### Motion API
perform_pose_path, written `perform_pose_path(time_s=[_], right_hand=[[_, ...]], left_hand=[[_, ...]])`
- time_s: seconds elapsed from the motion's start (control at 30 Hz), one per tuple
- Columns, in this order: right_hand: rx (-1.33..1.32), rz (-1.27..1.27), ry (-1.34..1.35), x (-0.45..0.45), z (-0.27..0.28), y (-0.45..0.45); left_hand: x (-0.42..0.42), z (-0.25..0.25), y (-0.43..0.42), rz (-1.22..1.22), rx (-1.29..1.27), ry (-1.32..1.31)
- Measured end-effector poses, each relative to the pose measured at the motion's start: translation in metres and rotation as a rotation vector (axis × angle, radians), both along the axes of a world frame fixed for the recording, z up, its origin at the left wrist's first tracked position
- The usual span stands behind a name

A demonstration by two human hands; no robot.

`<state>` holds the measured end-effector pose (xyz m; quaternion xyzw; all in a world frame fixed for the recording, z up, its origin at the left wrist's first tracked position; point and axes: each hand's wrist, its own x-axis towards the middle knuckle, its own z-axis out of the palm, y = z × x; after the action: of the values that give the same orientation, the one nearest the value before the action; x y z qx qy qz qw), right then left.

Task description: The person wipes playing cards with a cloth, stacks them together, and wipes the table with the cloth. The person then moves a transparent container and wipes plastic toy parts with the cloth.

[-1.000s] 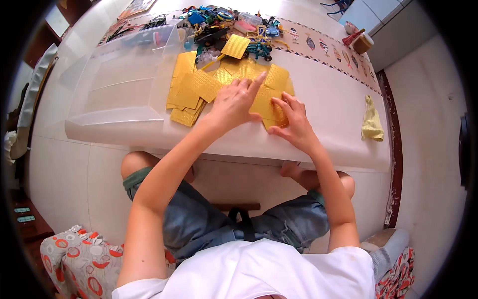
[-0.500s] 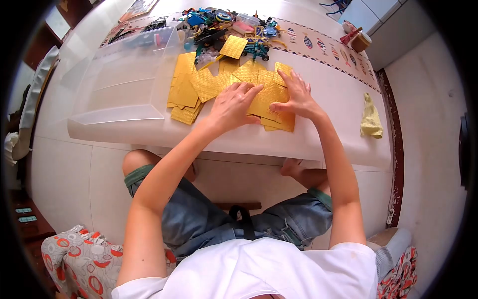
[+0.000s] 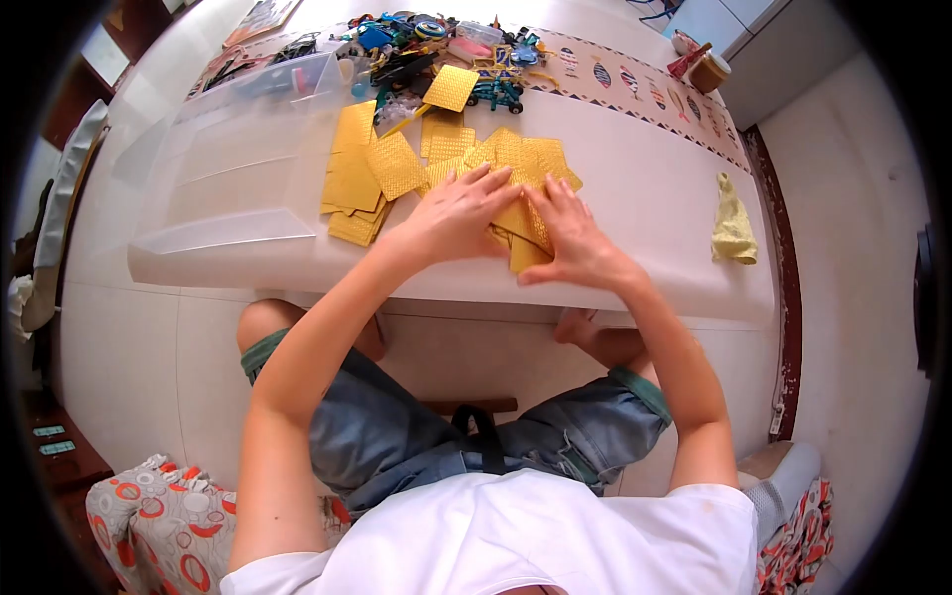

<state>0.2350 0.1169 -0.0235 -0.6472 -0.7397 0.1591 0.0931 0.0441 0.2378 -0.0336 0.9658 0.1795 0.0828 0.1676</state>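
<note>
Gold playing cards (image 3: 511, 223) with an embossed pattern lie in a loose, overlapping heap in front of me. My left hand (image 3: 458, 213) rests on the heap's left side, palm down with fingers stretched out. On the opposite side, my right hand (image 3: 575, 236) touches the cards' right edges, fingers extended and thumb apart. Some cards between the hands are covered by my fingers. Further left lies another gold stack (image 3: 352, 183), its cards unevenly piled. A single gold card (image 3: 451, 87) leans on the clutter behind.
A clear plastic bin (image 3: 223, 233) lies at the left on the white table (image 3: 654, 268). Small toys and parts (image 3: 407, 59) are piled at the back. A crumpled yellow cloth (image 3: 733, 223) is at the right, and a brown jar (image 3: 709, 72) stands at the far right corner.
My right hand has moved left and toward me, pushing the right-hand cards inward into a tighter heap. My left hand stays at the heap's left side. The view has shifted slightly.
</note>
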Motion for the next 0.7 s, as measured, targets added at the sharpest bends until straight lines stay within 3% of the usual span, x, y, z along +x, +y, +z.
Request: perform_pose_path(time_s=[0.17, 0.27, 0.5, 0.57, 0.7], right_hand=[[0.065, 0.04, -0.098, -0.025, -0.008, -0.032], [0.067, 0.039, -0.178, -0.036, -0.008, -0.045], [0.199, 0.09, -0.124, -0.036, -0.01, -0.059], [0.309, 0.116, 0.048, -0.021, -0.023, -0.057], [0.386, 0.076, 0.046, 0.0, -0.031, -0.042]], left_hand=[[-0.021, -0.003, -0.037, 0.005, 0.22, -0.048], [-0.029, -0.002, -0.05, 0.027, 0.193, -0.1], [-0.036, -0.016, -0.054, -0.003, 0.449, -0.311], [-0.034, -0.021, -0.044, 0.037, 0.443, -0.337], [-0.023, -0.007, -0.032, 0.125, 0.289, -0.395]])
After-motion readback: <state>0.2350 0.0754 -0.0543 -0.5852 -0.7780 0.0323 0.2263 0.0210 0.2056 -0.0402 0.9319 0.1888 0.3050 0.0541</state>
